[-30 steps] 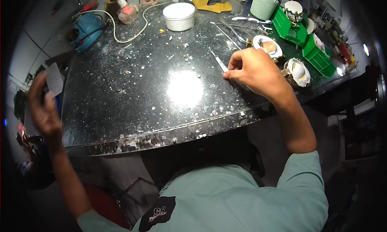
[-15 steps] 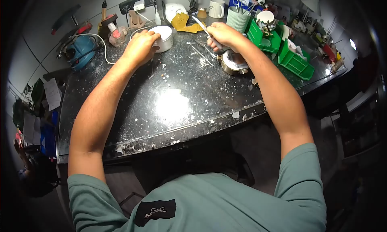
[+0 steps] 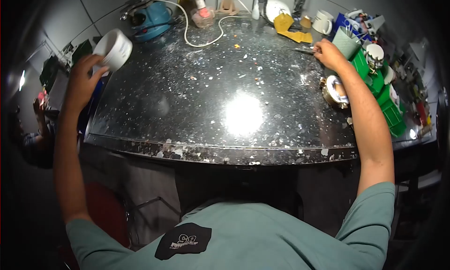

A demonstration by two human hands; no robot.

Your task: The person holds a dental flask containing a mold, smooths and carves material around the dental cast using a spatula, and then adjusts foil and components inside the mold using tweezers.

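My left hand [image 3: 84, 78] is closed around the rim of a white plastic tub [image 3: 115, 50]. The tub is tilted, off the bench's left edge, with its open mouth toward the hand. My right hand [image 3: 329, 54] is low at the back right of the bench, fingers pinched at the end of a thin metal tool [image 3: 305, 50]. That tool points left, and its far end seems to lie on the bench. Nearer to me, by my right forearm, sits a round brass-coloured metal device [image 3: 334, 91] with a pale top.
The black bench [image 3: 197, 101] is speckled with white residue. A blue machine [image 3: 152, 21] and white cable [image 3: 187, 28] are at the back left. Green bins [image 3: 391, 113], a ribbed tool cup [image 3: 346, 42] and a white mug [image 3: 322, 22] stand right. Another person's hand [image 3: 40, 113] shows far left.
My left hand has lifted the white tub from the bench and carried it left, tilting it. My right hand has lowered the light-bladed tool to the bench. The view has turned left.
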